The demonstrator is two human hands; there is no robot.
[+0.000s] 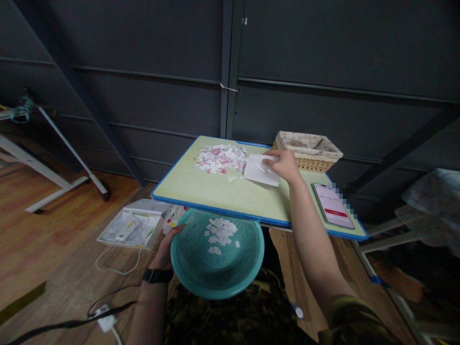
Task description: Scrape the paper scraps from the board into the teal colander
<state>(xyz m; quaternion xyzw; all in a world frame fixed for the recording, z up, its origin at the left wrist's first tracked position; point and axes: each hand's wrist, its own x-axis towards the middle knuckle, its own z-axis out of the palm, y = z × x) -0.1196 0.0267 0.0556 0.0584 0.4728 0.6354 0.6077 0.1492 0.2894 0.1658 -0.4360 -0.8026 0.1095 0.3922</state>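
My left hand (167, 249) grips the rim of a round green plastic basket (247, 268) at its left side, below the front edge of the small table (201, 191). Small white paper pieces (222, 232) lie in the basket. Over the tabletop, my right hand (283, 164) holds a white sheet of paper (260, 170) between thumb and fingers. The sheet's left edge is beside a heap of white and pink paper scraps (221, 159). A few scraps lie loose in front of the heap.
A cloth-lined wicker basket (316, 164) stands at the table's back right. A phone (333, 205) lies at the right end. On the floor at left are an open white box (131, 227) and a power strip (105, 317) with cables. Dark panels (161, 38) rise behind the table.
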